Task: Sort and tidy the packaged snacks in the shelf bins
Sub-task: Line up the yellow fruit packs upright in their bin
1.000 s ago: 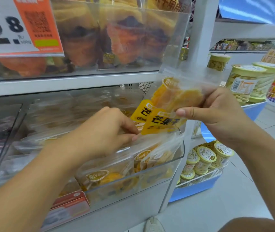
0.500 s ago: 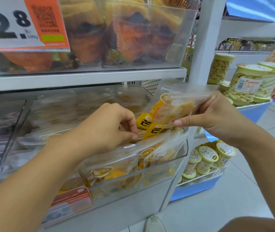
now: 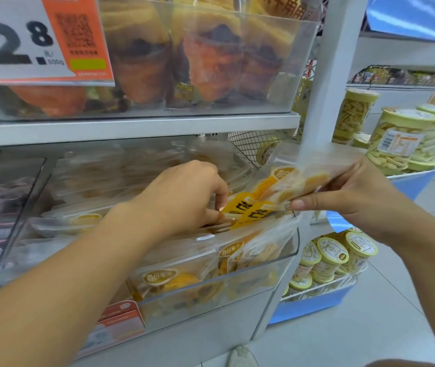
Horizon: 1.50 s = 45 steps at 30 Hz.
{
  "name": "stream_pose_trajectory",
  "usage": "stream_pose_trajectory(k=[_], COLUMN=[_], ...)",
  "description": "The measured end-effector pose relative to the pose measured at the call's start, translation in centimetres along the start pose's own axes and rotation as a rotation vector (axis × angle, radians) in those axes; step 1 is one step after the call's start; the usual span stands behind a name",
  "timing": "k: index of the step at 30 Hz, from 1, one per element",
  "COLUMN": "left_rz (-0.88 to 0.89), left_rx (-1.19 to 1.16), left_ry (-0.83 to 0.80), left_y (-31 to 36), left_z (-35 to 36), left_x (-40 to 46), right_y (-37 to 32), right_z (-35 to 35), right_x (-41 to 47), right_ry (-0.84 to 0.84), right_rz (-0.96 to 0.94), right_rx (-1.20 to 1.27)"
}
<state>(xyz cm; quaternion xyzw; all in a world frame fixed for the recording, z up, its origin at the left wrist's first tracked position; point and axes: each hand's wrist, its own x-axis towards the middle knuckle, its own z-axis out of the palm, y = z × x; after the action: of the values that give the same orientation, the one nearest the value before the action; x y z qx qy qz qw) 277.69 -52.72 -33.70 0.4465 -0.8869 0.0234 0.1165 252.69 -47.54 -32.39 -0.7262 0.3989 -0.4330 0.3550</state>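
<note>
White shelf unit point(image 3: 137, 125) across the left and centre, with a clear upper bin point(image 3: 264, 102) of orange and dark dried-fruit packs behind a price card point(image 3: 39, 41) reading 12.8. Below it, a clear lower bin point(image 3: 237, 282) packed with yellow-labelled snack pouches point(image 3: 163, 276) standing on edge. To the right, a blue display stand point(image 3: 314, 305) stacked with lidded tubs point(image 3: 335, 255) of pale sticks. Over the lower bin's right end, two mango pouches point(image 3: 285, 186) raised and tilted, lower corners dipping toward the packs inside. Right hand point(image 3: 354, 197) grasping their upper edge, thumb along the front. Left hand point(image 3: 182, 197) curled over the bin, fingertips point(image 3: 220, 207) seemingly pinching the pouches' lower yellow corner, though blur hides the exact contact.
</note>
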Motion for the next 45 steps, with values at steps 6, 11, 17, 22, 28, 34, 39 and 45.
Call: stream_pose_trajectory(k=[6,11,17,22,28,34,39,45], left_rz=[-0.061,-0.158,-0.212,-0.265,-0.293,-0.303,-0.221,-0.109], left_rx=[-0.025,-0.066,-0.108,-0.1,-0.13,-0.252,-0.279,-0.292], left_ry=[0.089,0.12,0.104,0.125,0.133,0.136,0.154,0.092], left_y=[-0.5,-1.2,-1.7,-1.4,-1.4,-1.5,-1.3,-1.7], left_z=[0.7,0.9,0.9,1.0,1.1,0.8,0.2,-0.2], left_x=[0.4,0.6,0.3,0.3,0.5,0.4,-0.5,-0.9], right_y=[-0.4,-0.1,-0.3,-0.3,-0.6,1.6,0.6,-3.2], right_z=[0.9,0.7,0.8,0.2,0.9,2.0,2.8,4.4], right_x=[0.8,1.3,1.1,1.3,1.7,3.9,4.5,3.0], right_ry=[0.012,0.157,-0.018,0.08,-0.063,-0.099,-0.259,-0.087], right_rz=[-0.08,-0.102,-0.075,-0.121,-0.046,0.189,0.199,-0.037], right_rx=[-0.001,-0.084,-0.047,-0.016,-0.07,-0.409,-0.377,-0.412])
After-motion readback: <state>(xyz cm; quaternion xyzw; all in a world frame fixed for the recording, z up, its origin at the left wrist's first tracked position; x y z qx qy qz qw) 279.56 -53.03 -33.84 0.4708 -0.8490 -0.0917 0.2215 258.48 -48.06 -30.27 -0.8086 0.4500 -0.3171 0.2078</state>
